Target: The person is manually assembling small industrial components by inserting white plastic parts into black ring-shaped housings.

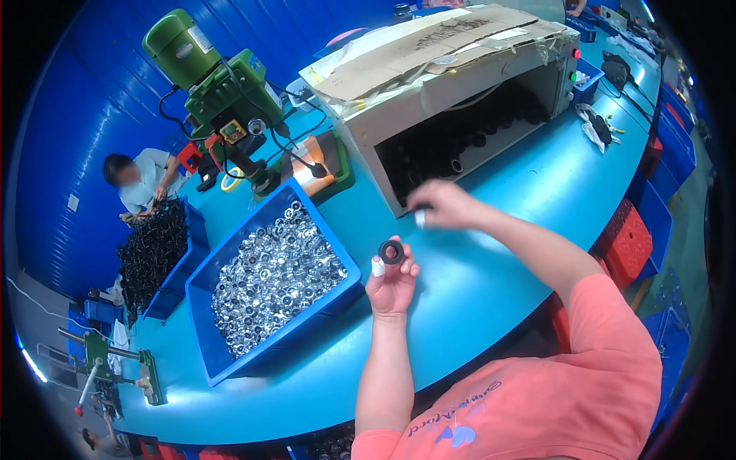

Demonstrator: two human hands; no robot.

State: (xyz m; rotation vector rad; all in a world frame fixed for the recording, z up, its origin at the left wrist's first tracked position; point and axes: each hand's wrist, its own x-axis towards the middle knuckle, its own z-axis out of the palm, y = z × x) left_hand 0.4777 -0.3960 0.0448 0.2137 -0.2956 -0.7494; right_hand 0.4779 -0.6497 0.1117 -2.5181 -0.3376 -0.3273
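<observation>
My left hand (392, 287) is raised over the blue table, palm up, its fingers closed round a black ring (383, 251) with a round hole through it. One of its fingers wears a white wrap. Close to the front edge of the box, my right hand (446, 205) is blurred by motion, with fingers curled and a white wrap on one. Something small and dark shows at its fingertips, too smeared to name. Inside the open-fronted box (441, 92) lie many black round parts (457, 165). A blue bin (201, 307) full of shiny metal parts (276, 280) stands left of my left hand.
A green drill press (230, 96) stands behind the bin. Farther left, another person (146, 180) handles dark parts in a second bin (180, 261). A green hand press (149, 377) is at the table's left end. Red stools (625, 244) stand along the right edge.
</observation>
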